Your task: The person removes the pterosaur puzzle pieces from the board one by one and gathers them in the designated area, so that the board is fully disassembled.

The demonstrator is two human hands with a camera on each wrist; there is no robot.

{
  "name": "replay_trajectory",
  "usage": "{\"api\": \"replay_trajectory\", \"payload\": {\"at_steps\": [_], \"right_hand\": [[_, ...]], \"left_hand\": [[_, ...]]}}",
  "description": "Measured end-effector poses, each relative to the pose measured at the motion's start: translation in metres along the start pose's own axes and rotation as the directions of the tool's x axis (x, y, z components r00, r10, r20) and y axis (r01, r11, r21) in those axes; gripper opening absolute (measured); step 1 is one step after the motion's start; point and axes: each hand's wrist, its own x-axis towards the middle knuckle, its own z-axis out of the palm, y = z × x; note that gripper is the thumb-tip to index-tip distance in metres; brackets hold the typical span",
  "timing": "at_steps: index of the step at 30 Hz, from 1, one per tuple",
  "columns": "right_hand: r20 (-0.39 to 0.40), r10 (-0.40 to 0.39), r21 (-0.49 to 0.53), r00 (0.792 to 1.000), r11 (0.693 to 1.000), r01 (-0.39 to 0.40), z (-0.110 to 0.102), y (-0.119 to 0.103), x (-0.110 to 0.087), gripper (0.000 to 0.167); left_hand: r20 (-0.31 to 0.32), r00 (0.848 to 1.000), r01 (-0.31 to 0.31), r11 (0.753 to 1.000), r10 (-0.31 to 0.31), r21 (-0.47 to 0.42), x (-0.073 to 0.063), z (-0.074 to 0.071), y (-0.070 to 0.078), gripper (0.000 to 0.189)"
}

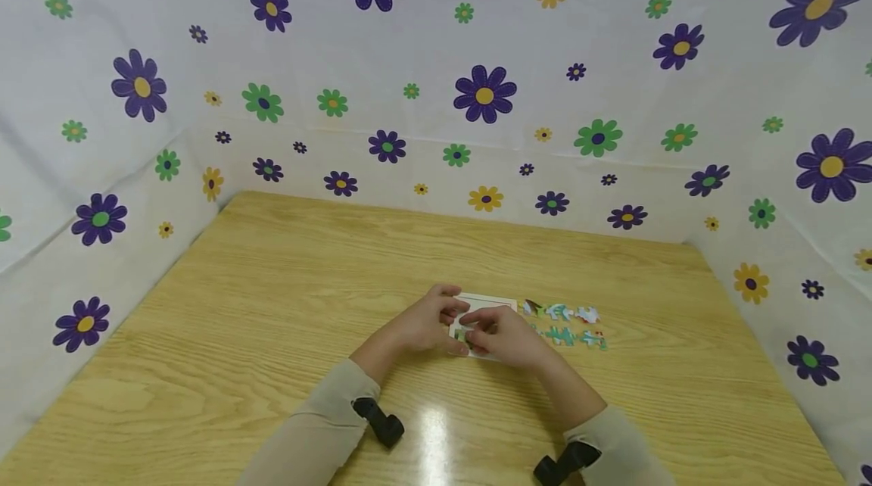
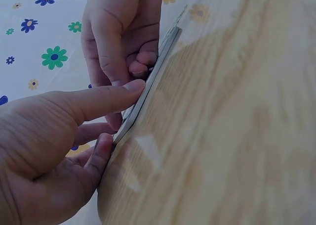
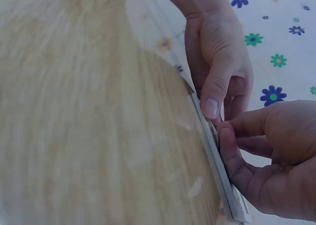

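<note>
A flat white jigsaw puzzle board [image 1: 489,300] lies on the table under both hands. My left hand [image 1: 424,323] holds its left side, with the thumb near the front corner and the fingers towards the back. Over the board's lower left part, my right hand [image 1: 507,336] pinches a small puzzle piece [image 3: 214,130] between thumb and forefinger. Most of that piece is hidden by the fingers. Some green print [image 1: 459,335] shows on the board between the hands. Loose jigsaw pieces [image 1: 560,312] in white, teal and green lie in two rows right of the board.
The wood-grain table [image 1: 306,266] extends around the board on all sides. A white cloth with printed flowers [image 1: 422,39] stands behind it and along both sides. Black straps with camera mounts [image 1: 381,422] sit on both sleeved forearms.
</note>
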Motion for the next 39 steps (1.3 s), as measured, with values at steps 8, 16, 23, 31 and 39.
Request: {"api": "replay_trajectory", "payload": {"at_steps": [8, 16, 23, 31, 39], "right_hand": [[-0.032, -0.018, -0.106, 0.999, 0.994, 0.014, 0.0061, -0.0041, -0.0019, 0.026], [-0.023, 0.023, -0.069, 0.999, 0.997, -0.025, 0.0043, -0.0057, -0.0015, 0.028], [-0.011, 0.04, -0.011, 0.999, 0.999, -0.04, -0.0001, -0.0051, 0.0006, 0.025], [-0.017, 0.071, 0.054, 0.997, 0.996, -0.07, -0.0014, -0.0055, 0.0031, 0.023], [-0.006, 0.056, 0.146, 0.998, 0.988, -0.055, -0.0032, -0.0018, 0.0022, 0.029]], "left_hand": [[0.016, 1.0, -0.015, 1.0, 0.015, -0.012, -0.002, -0.0022, 0.0031, 0.075], [0.018, 1.0, -0.011, 1.0, 0.011, 0.01, -0.0019, -0.0016, 0.0016, 0.074], [0.014, 1.0, -0.014, 1.0, 0.014, 0.004, -0.0007, -0.0014, 0.0019, 0.073], [0.021, 1.0, -0.014, 1.0, 0.014, -0.01, 0.0003, -0.0029, 0.004, 0.074], [0.031, 0.999, -0.029, 0.999, 0.028, 0.015, 0.0007, -0.0026, 0.0024, 0.075]]}}
